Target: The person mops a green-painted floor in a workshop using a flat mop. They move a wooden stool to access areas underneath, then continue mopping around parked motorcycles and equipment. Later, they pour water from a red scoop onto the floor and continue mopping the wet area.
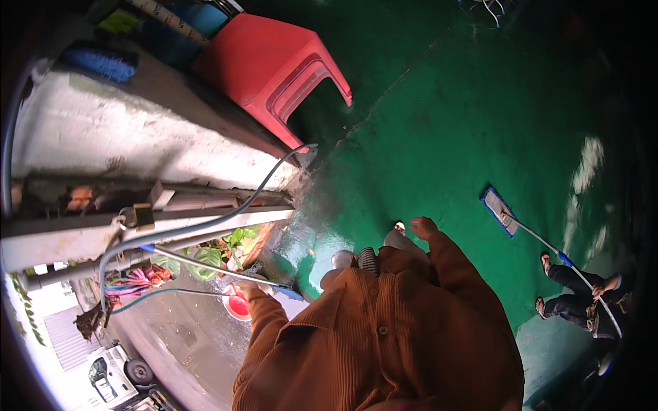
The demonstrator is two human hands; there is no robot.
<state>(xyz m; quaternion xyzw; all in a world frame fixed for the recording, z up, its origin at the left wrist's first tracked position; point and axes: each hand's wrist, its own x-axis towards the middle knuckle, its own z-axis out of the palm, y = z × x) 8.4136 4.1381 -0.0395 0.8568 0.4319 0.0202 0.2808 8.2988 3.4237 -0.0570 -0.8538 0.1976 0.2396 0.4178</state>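
Left hand [248,286] fingers closed on thin metal pole [205,264] with blue grips, right hand [423,227] loosely curled, empty, over wet green floor [439,137]

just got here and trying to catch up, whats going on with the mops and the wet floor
A person in a brown corduroy shirt stands on a wet green floor beside a low white wall. Their left hand grips a mop handle near a small red bucket, while their right hand is raised and holds nothing. To the right, a second person holds a flat mop against the floor. A red plastic stool lies tipped near the wall.
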